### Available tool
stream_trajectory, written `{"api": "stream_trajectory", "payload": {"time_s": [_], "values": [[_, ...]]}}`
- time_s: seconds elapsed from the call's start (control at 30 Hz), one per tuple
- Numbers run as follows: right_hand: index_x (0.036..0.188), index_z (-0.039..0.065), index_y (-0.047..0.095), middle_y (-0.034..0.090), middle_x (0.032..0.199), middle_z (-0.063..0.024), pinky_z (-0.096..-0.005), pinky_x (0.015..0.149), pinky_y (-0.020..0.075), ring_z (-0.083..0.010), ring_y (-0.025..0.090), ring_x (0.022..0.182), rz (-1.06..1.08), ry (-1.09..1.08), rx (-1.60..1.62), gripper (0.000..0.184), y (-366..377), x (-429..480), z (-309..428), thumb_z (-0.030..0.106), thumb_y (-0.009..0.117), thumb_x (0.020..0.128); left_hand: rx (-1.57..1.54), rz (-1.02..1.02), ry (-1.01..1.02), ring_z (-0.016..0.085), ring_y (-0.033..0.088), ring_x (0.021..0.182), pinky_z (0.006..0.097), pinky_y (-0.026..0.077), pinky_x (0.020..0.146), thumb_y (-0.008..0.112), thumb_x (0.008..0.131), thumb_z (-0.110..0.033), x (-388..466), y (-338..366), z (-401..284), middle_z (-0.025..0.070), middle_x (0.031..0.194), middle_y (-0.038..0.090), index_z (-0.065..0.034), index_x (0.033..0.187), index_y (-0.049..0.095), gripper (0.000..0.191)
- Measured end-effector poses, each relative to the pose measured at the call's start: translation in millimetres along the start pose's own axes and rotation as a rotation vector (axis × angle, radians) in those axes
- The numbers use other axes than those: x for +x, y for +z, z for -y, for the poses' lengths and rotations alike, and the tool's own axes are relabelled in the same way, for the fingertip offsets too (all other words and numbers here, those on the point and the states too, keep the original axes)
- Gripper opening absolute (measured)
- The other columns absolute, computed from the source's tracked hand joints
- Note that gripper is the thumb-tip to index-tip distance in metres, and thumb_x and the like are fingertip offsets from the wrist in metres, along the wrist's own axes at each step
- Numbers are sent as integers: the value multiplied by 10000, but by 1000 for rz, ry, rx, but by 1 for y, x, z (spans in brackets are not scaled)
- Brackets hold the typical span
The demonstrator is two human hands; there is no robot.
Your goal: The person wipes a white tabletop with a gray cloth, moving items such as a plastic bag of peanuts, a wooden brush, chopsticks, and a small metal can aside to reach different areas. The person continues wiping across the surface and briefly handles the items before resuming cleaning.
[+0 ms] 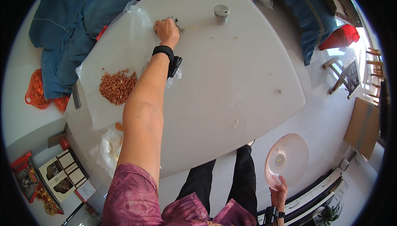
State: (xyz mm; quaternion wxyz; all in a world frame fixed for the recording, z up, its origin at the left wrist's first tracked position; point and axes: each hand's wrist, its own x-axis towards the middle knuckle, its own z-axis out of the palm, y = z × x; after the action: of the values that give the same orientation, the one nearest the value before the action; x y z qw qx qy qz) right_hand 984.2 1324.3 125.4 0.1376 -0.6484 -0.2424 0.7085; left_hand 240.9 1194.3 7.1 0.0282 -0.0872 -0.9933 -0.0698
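My left hand reaches to the far left part of the white table, its fingers closed on a crumpled greyish cloth, mostly covered by the hand. Small dark debris lies beside the cloth. Low at the right, off the table edge, my right hand grips the rim of a ribbed, translucent pink bowl, tilted so its inside shows, with a few small bits in it. A heap of reddish-brown peanuts rests on a clear plastic sheet left of my left forearm.
A glass jar with a metal lid stands at the far side. Crumbs are scattered on the table. A clear plastic bag lies at the near left. Blue fabric borders the left side; a folding stool and cardboard are on the right.
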Motion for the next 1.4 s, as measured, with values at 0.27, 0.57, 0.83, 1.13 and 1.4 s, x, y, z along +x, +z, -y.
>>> {"api": "stream_trajectory", "payload": {"time_s": [0.27, 0.57, 0.83, 1.13, 1.4], "values": [[1337, -34, 445, 590, 1207, -317, -524, 897, 553, -409, 635, 1067, 44, 8, -25, 625, 11, 20, 18, 32, 580, 730, -222, 16, 590, 376, 513, 1015, 423, 480, 900, 564, 763, 91, -86, 1, -34, 212, 1076, 531, 6, 1147, 638, 400], [1349, -24, 453, 603, 1218, -285, -502, 923, 544, -378, 636, 1082, 50, -26, -36, 635, 22, 24, 50, 58, 606, 738, -167, -27, 314, 398, 507, 1024, 433, 480, 877, 545, 760, 106, -30, -17, -9, 220, 1038, 536, -7, 1173, 639, 438], [1338, -68, 439, 563, 1276, -270, -428, 963, 542, -379, 614, 1124, 50, -103, 9, 653, 48, 25, 69, 22, 591, 710, -268, 191, 684, 401, 503, 1018, 443, 477, 884, 519, 782, 80, -61, -2, -35, 211, 1027, 525, 5, 1140, 633, 383], [1377, -53, 408, 551, 1283, -288, -463, 983, 525, -392, 594, 1150, 39, -92, 9, 714, 50, 43, 75, 25, 591, 692, -35, -108, 210, 390, 529, 1048, 460, 415, 947, 644, 774, -51, 84, 8, 17, 260, 1056, 600, 23, 973, 647, 212], [1366, -47, 429, 553, 1283, -284, -466, 974, 532, -392, 599, 1143, 24, -78, 41, 712, 36, 63, 94, 35, 608, 681, -137, -132, 668, 375, 508, 993, 441, 468, 890, 567, 756, 45, 19, 18, -26, 174, 1024, 546, -8, 1103, 618, 355]]}}
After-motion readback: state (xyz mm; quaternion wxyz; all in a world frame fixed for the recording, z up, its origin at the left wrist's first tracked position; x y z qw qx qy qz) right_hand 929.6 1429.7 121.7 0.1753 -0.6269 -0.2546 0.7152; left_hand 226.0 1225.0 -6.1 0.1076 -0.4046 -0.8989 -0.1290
